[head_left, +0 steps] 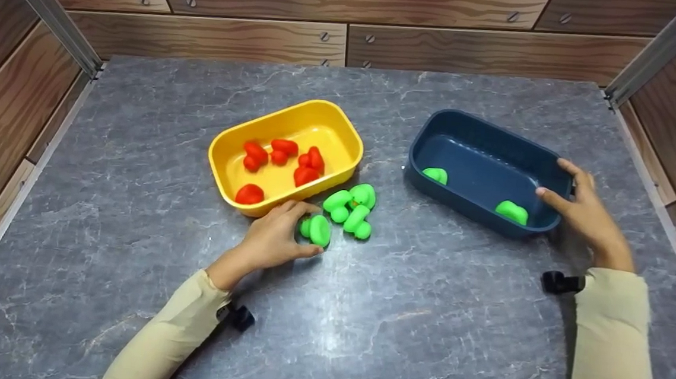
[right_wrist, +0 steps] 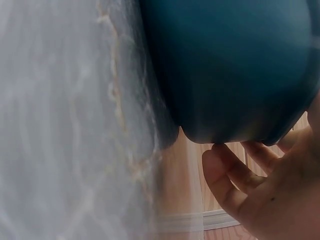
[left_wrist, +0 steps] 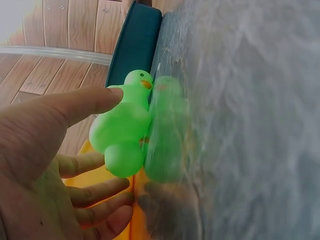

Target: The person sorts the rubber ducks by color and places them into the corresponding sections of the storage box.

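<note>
My left hand [head_left: 275,235] curves around a green rubber duck [head_left: 318,231] on the table, just in front of the yellow bin [head_left: 224,199]. Its thumb and fingers are spread apart, and in the left wrist view the thumb [left_wrist: 95,102] overlaps green ducks [left_wrist: 122,127] without a clear grip. Three more green ducks [head_left: 358,220] cluster right beside it. Over the right end of the dark blue bin [head_left: 473,208], my right hand [head_left: 592,216] holds the rim, thumb inside and fingers outside. Two green ducks [head_left: 512,212] lie in that bin.
Several red ducks [head_left: 284,150] lie inside the yellow bin. Both bins stand apart on a grey marbled table [head_left: 400,324]. Wood-patterned panels [head_left: 351,0] enclose the back and sides, with metal corner posts [head_left: 47,11].
</note>
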